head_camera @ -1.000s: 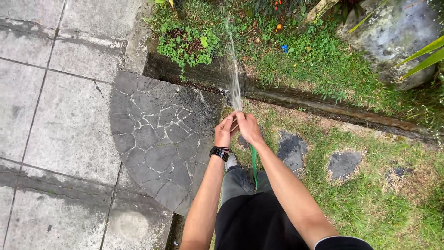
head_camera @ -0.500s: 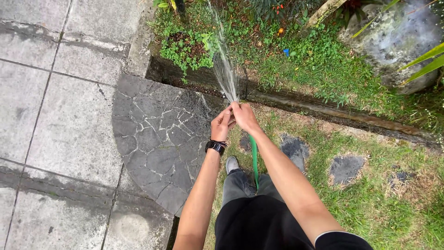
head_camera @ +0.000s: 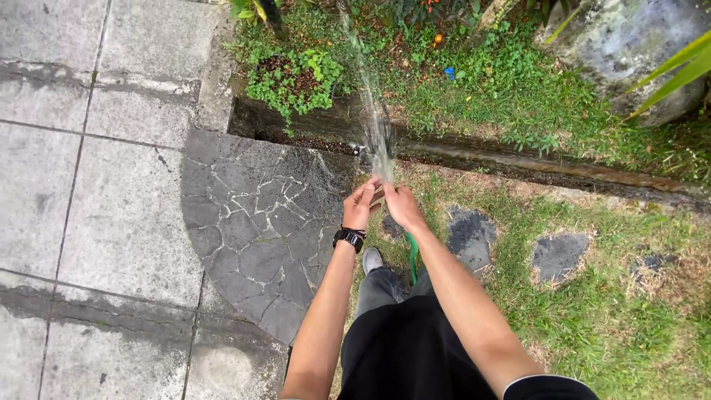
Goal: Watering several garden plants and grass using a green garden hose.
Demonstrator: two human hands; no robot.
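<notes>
Both hands meet in front of me at the end of a green hose [head_camera: 411,255]. My right hand [head_camera: 404,205] grips the hose end, and my left hand [head_camera: 361,205], with a black watch on its wrist, pinches at the same spot. A spray of water [head_camera: 370,96] shoots up and away from between my fingers toward the plants. The hose runs down under my right forearm toward my legs, and its tip is hidden by my fingers.
A drainage ditch [head_camera: 518,167] crosses ahead, with a leafy plant clump [head_camera: 296,78] and a large rock [head_camera: 629,52] beyond it. Wet cracked stone paving [head_camera: 252,215] and grey slabs [head_camera: 96,192] lie left. Grass with flat stepping stones [head_camera: 557,255] lies right.
The view shifted slightly; my hands dropped a little and stayed together on the hose end. The water jet swung a bit to the right and reaches farther.
</notes>
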